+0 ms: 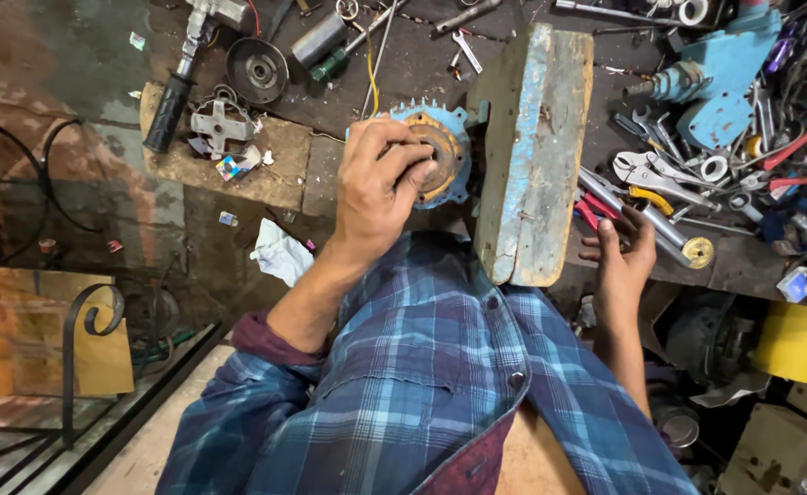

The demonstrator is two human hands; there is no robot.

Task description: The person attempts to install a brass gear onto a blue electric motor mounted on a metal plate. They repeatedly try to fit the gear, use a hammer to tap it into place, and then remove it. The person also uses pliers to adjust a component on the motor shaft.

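Two hands out: left hand (380,183) gripping the blue round housing (440,151), right hand (625,255) open-fingered by red-handled pliers (594,209).

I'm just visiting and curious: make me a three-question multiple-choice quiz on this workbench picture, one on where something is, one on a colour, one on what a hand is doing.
1. Where does the wooden block lie?
A. Between the two hands
B. Left of the left hand
C. On the floor by the railing

2. What colour is the round motor housing?
A. Yellow
B. Blue
C. White

3. What is the left hand doing?
A. Hanging free in the air
B. Holding a hammer
C. Resting on the round motor housing, fingers curled at its centre

Answers:
1. A, since the block stands between the left hand and the right hand.
2. B, as its toothed rim shows blue around a rusty middle.
3. C, because its fingers lie on the housing; the right hand is spread open by the pliers.
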